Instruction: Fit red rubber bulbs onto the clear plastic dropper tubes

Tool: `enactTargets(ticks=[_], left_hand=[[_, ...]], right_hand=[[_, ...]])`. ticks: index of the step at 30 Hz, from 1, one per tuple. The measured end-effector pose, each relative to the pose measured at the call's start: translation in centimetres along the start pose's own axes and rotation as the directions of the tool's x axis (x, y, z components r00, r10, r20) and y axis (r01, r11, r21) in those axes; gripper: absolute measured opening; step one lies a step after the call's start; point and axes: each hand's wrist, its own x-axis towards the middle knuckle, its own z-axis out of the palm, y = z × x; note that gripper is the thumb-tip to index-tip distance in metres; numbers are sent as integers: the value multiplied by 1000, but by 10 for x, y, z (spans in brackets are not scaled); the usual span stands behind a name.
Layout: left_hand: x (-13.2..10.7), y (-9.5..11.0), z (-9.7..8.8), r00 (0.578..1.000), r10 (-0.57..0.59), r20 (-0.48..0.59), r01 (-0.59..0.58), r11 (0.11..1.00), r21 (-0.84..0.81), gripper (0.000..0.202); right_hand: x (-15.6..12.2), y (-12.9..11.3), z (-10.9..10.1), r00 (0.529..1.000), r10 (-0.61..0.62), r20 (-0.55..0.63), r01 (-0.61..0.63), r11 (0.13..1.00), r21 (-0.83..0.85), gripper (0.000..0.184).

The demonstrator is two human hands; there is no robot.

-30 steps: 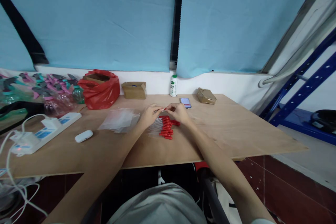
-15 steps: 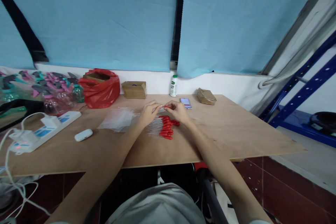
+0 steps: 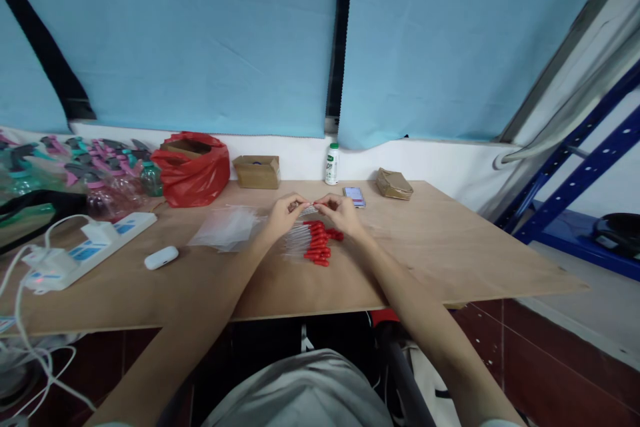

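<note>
My left hand (image 3: 286, 215) and my right hand (image 3: 341, 212) meet fingertip to fingertip above the middle of the table, both closed in a pinch. A slim red-handled tool is in my right fingers, mostly covered by them. What my left fingers pinch is too small to make out. Just below the hands lies a pile of red-handled tools (image 3: 318, 240) with thin, pale metal shafts pointing left. Left of the pile, clear plastic bags (image 3: 225, 227) lie flat in a loose stack near my left forearm.
On the left are a power strip (image 3: 120, 235) with chargers, a white earbud case (image 3: 161, 258), spray bottles (image 3: 100, 197) and a red bag (image 3: 193, 180). Along the back stand a cardboard box (image 3: 257, 173), a white bottle (image 3: 331, 165), a phone (image 3: 355, 197) and a brown package (image 3: 394, 184).
My fingertips have drawn closer together, and less red shows between them. The pile and bags stay in place; the view has shifted slightly.
</note>
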Motion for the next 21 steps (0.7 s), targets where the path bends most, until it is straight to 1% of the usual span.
enactTargets(ticks=[6, 10, 15, 18, 21], left_hand=[[0, 4, -4, 996, 81, 29, -82, 995, 63, 27], [1, 6, -5, 993, 115, 29, -116, 991, 63, 26], [5, 7, -5, 993, 118, 20, -119, 992, 46, 26], [5, 6, -5, 993, 115, 32, -116, 992, 47, 27], [4, 3, -5, 996, 82, 32, -83, 995, 48, 29]], right_hand=[[-3, -8, -2, 995, -98, 18, 99, 988, -120, 23], [-5, -14, -2, 987, -159, 14, 159, 968, -196, 25], [-7, -21, -1, 982, -188, -12, 181, 959, -219, 27], [-8, -23, 0, 975, -223, -3, 215, 942, -259, 26], [-7, -21, 0, 971, -237, 10, 230, 931, -285, 24]])
